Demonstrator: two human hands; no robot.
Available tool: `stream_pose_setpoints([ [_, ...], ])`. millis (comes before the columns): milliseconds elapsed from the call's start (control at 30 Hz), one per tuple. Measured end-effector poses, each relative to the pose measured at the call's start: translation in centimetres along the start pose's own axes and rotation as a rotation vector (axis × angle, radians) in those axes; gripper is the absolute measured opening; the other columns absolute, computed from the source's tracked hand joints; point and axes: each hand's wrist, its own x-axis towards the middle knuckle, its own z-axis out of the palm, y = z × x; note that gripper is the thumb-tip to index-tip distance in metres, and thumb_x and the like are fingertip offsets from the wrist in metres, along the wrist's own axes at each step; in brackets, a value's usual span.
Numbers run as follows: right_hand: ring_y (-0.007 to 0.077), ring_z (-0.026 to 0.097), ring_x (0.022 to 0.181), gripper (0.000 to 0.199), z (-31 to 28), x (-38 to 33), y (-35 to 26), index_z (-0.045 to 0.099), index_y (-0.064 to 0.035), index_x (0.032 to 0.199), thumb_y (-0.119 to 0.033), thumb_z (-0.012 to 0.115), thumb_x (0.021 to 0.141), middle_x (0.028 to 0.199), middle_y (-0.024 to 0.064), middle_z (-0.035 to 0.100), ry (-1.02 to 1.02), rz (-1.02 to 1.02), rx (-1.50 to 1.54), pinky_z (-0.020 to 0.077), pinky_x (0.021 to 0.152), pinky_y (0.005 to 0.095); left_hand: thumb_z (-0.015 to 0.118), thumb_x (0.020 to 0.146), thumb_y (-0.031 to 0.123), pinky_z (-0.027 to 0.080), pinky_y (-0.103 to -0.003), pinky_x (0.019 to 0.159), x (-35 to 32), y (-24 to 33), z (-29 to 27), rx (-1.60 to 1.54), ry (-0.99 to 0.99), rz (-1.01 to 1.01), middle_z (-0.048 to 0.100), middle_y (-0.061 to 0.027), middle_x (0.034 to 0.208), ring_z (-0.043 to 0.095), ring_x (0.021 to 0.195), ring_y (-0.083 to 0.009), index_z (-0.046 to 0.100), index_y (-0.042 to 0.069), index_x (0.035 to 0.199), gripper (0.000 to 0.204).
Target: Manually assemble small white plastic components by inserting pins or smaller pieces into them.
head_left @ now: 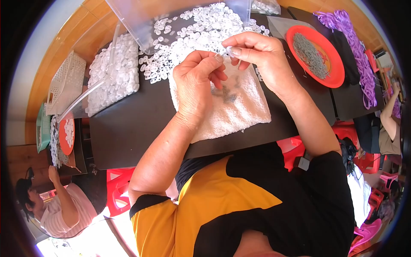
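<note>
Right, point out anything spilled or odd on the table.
Small white oval plastic pieces lie loose across the dark brown tabletop, some outside the clear plastic bin, looking spilled, perhaps deliberately spread. A greyish patch shows on the white towel; stain or small parts, I cannot tell.

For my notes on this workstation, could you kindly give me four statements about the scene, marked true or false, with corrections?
1. The white terry cloth lies on the dark tabletop. True.
2. The round red plastic dish holding thin grey pieces stands left of the cloth. False: it stands to the right.
3. The tangled purple strips lie right of the dish. True.
4. Both hands rest flat on the cloth. False: the left hand and right hand are raised, fingers curled.
</note>
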Motion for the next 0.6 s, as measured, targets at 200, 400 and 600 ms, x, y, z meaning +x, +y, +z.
stream_pose_setpoints([
  [200, 0.0071, 0.062, 0.076, 0.016, 0.0, 0.02, 0.36, 0.071, -0.0044, 0.104, -0.007, 0.062, 0.09, 0.087, 0.001, 0.068, -0.007, -0.057, -0.009, 0.0501, 0.066, 0.0222, 0.065, 0.085, 0.01, 0.044, -0.026, 0.049, -0.01, -0.09, 0.07, 0.008, 0.001, -0.014, 0.062, -0.0085, 0.072, 0.058, 0.057, -0.0138, 0.063, -0.003, 0.087, 0.013],
  [400, 0.0062, 0.061, 0.074, 0.015, 0.23, -0.13, 0.47, 0.071, -0.0042, 0.103, -0.006, 0.063, 0.09, 0.086, 0.0007, 0.067, 0.01, -0.082, -0.034, 0.0503, 0.064, 0.0219, 0.065, 0.084, 0.01, 0.043, -0.025, 0.047, -0.13, -0.07, 0.15, 0.023, 0.006, -0.02, 0.062, -0.0077, 0.07, 0.057, 0.056, -0.013, 0.063, -0.002, 0.085, 0.012],
  [600, 0.0043, 0.057, 0.072, 0.016, 0.47, 0.0, 0.79, 0.071, -0.0031, 0.102, -0.004, 0.063, 0.089, 0.084, -0.0001, 0.067, 0.025, -0.201, -0.11, 0.0487, 0.064, 0.021, 0.064, 0.084, 0.009, 0.042, -0.026, 0.047, -0.05, -0.03, -0.02, 0.023, 0.004, -0.027, 0.062, -0.0089, 0.07, 0.057, 0.056, -0.0147, 0.063, -0.003, 0.086, 0.012],
])
